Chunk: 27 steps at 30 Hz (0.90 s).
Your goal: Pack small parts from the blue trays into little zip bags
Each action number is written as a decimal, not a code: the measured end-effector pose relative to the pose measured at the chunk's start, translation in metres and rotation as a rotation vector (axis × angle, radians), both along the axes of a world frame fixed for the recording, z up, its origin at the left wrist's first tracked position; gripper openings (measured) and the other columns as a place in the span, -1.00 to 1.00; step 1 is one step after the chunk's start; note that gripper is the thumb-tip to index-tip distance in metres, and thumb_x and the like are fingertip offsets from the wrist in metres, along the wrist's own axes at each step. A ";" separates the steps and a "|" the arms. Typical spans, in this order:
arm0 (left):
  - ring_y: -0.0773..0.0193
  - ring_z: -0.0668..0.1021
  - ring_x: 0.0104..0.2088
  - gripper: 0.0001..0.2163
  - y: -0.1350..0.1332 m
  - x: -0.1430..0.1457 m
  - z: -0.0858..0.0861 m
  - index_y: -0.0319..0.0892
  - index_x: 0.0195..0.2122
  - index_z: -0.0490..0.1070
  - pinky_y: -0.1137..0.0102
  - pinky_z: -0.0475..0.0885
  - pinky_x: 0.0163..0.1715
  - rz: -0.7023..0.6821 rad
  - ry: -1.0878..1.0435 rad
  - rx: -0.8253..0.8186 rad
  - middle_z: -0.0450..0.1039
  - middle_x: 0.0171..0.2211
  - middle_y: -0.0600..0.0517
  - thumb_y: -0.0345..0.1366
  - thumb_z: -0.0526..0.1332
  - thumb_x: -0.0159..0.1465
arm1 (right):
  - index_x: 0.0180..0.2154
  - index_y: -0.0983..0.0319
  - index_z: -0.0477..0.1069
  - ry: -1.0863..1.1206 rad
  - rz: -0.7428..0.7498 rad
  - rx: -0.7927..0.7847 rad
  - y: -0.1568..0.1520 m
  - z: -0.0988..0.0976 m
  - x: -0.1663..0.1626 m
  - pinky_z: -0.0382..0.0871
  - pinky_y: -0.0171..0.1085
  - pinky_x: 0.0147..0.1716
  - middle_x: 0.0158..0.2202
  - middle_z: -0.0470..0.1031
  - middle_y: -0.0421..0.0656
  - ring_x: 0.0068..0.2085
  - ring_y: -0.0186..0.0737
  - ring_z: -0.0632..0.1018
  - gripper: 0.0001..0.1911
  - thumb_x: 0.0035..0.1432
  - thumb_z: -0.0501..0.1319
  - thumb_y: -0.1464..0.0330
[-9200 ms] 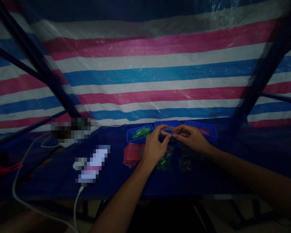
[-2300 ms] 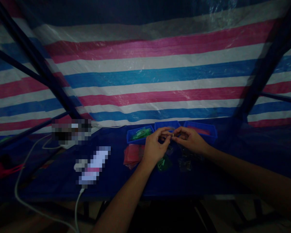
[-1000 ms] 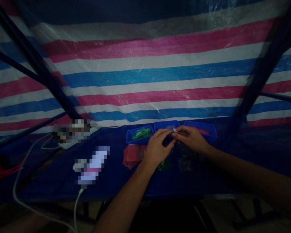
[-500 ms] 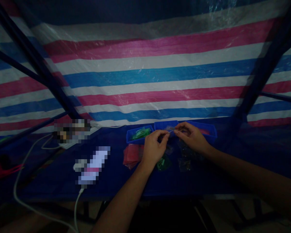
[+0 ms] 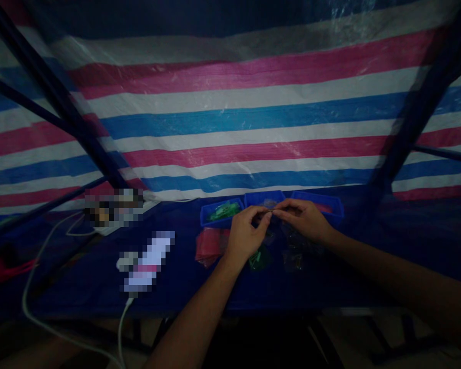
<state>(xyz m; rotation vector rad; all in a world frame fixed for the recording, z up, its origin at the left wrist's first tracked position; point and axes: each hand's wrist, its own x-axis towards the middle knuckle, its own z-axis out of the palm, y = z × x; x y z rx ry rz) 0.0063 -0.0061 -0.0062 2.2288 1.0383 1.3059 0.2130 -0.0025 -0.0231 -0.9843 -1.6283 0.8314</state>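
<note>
Over the blue bins, my left hand (image 5: 248, 230) and my right hand (image 5: 303, 218) meet fingertip to fingertip, both pinched. Between them is what looks like a small clear plastic bag (image 5: 271, 210), seen as a thin edge and mostly hidden by the fingers. Below my left hand lies a green bag (image 5: 259, 258) with small pieces in it. Beside that wrist is a stack of red plastic bags (image 5: 208, 247). A clear bag (image 5: 293, 260) with small metal-looking parts rests under my right hand, with darker bags behind it.
A left blue bin (image 5: 204, 218) holds green bags (image 5: 226, 210). The middle blue bin (image 5: 263, 197) holds clear bags, and the right blue bin (image 5: 340, 207) has red ones. To the left are a blurred-out phone (image 5: 151, 261), its white cable (image 5: 122, 320) and a power strip (image 5: 126, 223).
The fingertips have come closer together, and the right hand has lowered slightly with its fingers more pinched. The clear plastic between the hands shows less than before.
</note>
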 end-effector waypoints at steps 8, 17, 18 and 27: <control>0.20 0.63 -0.22 -0.79 -0.001 -0.001 0.000 -0.11 -0.10 0.58 0.30 0.54 -0.15 -0.007 -0.010 0.007 0.63 -0.18 -0.01 -0.15 0.21 0.43 | -0.29 0.20 0.57 0.043 -0.030 -0.031 0.000 0.001 -0.001 0.42 -0.25 -0.36 -0.38 0.58 -0.20 -0.40 -0.27 0.52 -0.69 0.11 0.42 0.09; 0.21 0.62 -0.20 -0.83 -0.003 0.000 0.004 -0.14 -0.12 0.53 0.33 0.50 -0.16 -0.022 -0.023 -0.019 0.61 -0.19 -0.01 -0.22 0.19 0.43 | -0.21 0.19 0.60 0.018 0.013 -0.031 0.000 -0.001 -0.001 0.45 -0.21 -0.30 -0.32 0.62 -0.17 -0.36 -0.23 0.55 -0.69 0.14 0.39 0.09; 0.20 0.62 -0.20 -0.83 -0.003 0.000 0.005 -0.15 -0.13 0.52 0.33 0.50 -0.15 -0.019 -0.020 -0.018 0.61 -0.20 -0.01 -0.22 0.18 0.44 | -0.23 0.19 0.60 0.010 0.002 -0.031 0.000 -0.001 -0.001 0.45 -0.22 -0.31 -0.34 0.62 -0.17 -0.37 -0.23 0.55 -0.69 0.14 0.39 0.09; 0.20 0.59 -0.21 -0.82 -0.005 0.000 0.007 -0.15 -0.15 0.51 0.32 0.45 -0.15 -0.014 0.007 0.013 0.58 -0.22 -0.01 -0.22 0.15 0.46 | -0.27 0.20 0.59 0.018 0.000 -0.037 0.000 0.000 -0.003 0.43 -0.22 -0.35 -0.37 0.60 -0.16 -0.38 -0.23 0.54 -0.66 0.11 0.40 0.05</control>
